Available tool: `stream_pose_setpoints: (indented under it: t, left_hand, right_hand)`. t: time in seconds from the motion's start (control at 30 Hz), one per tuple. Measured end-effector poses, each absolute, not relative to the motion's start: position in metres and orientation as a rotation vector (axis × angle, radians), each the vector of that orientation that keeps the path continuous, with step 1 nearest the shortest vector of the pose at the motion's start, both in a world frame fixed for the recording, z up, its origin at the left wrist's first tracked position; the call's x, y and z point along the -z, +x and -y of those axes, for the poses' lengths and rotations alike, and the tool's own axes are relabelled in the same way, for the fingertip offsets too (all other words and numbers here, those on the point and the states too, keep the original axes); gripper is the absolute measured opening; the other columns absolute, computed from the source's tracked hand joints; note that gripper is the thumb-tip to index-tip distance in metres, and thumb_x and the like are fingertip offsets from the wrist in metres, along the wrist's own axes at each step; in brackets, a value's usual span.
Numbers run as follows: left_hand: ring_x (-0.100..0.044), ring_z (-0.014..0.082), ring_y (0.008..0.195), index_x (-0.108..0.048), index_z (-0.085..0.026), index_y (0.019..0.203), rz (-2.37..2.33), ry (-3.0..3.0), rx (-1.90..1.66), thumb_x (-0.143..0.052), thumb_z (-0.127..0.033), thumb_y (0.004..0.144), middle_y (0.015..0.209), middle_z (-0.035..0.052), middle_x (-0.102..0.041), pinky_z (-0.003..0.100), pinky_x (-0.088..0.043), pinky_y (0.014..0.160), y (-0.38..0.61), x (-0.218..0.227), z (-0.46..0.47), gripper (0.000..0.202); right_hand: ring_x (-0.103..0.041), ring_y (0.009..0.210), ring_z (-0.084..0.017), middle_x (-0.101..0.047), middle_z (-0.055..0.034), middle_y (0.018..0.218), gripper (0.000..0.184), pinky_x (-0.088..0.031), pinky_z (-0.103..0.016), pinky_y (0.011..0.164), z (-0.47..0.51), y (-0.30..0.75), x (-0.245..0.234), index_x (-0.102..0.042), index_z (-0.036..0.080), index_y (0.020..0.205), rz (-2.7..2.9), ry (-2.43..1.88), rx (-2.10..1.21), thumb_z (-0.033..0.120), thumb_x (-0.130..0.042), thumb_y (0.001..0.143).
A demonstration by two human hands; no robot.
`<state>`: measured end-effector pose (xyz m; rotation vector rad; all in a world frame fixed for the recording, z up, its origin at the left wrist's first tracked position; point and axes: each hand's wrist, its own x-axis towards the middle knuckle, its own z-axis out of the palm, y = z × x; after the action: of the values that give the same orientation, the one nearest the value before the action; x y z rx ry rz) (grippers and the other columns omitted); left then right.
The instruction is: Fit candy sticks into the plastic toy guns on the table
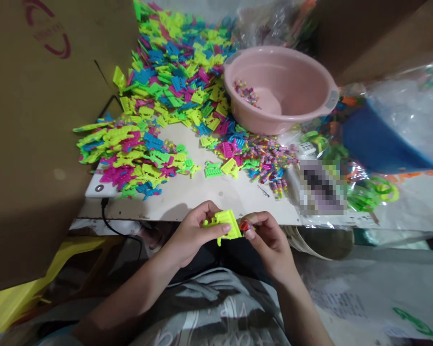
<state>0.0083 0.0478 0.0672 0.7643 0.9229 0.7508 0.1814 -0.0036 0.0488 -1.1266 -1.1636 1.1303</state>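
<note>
My left hand (198,230) grips a neon-yellow plastic toy piece (231,222) with a ridged body, the thumb lying across its front. Close to that piece's right edge, my right hand (270,245) pinches a small red-tipped tube-like piece (246,226); whether the two pieces touch I cannot tell. Both hands are just off the table's front edge, above my lap. Beyond them, a heap of small printed tube pieces (269,156) lies beside loose toy pieces like the yellow one. A nearer pile of toy pieces (130,156) in yellow, green, pink and blue sits to the left.
A large mound of coloured toy pieces (180,62) covers the back of the white table (187,199). A pink basin (281,120) holds some tube pieces. A tall cardboard box (54,134) blocks the left; plastic bags and a blue container (378,139) stand right. A black cable (119,233) hangs down.
</note>
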Motion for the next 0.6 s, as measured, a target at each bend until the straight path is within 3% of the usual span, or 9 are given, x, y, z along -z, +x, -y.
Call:
stream_pose_setpoints:
  t: [0.1,0.27,0.6]
  left_hand:
    - [-0.056,0.0113,0.07,-0.055,-0.019,0.077,-1.002,0.937,-0.847,-0.083,-0.029,0.065,0.076,-0.0029,-0.061,0.021,-0.044,0.065,0.008,-0.065,-0.046,0.032]
    - [-0.062,0.0155,0.083,-0.051,-0.021,0.076,-1.004,1.174,-1.069,-0.075,-0.023,0.074,0.089,0.0027,-0.063,0.025,-0.048,0.074,0.016,-0.064,-0.035,0.024]
    - [-0.072,0.016,0.085,-0.053,-0.021,0.081,-0.858,1.545,-1.309,-0.066,-0.005,0.08,0.085,0.0021,-0.067,0.026,-0.057,0.074,0.019,-0.055,-0.023,0.021]
  right_hand:
    - [-0.062,0.081,-0.016,-0.066,-0.0015,0.086,0.005,-0.051,-0.028,0.073,0.008,0.179,-0.052,-0.06,0.024,0.096,1.263,-1.191,-0.927,0.025,-0.064,0.092]
    - [-0.064,0.083,-0.018,-0.067,-0.0033,0.09,0.022,-0.052,-0.03,0.073,0.016,0.174,-0.063,-0.059,0.026,0.1,1.594,-1.279,-0.423,0.01,-0.065,0.086]
    - [-0.067,0.087,-0.019,-0.068,-0.0065,0.097,0.026,-0.056,-0.03,0.072,0.018,0.17,-0.063,-0.053,0.023,0.114,1.775,-1.341,-0.177,0.01,-0.055,0.092]
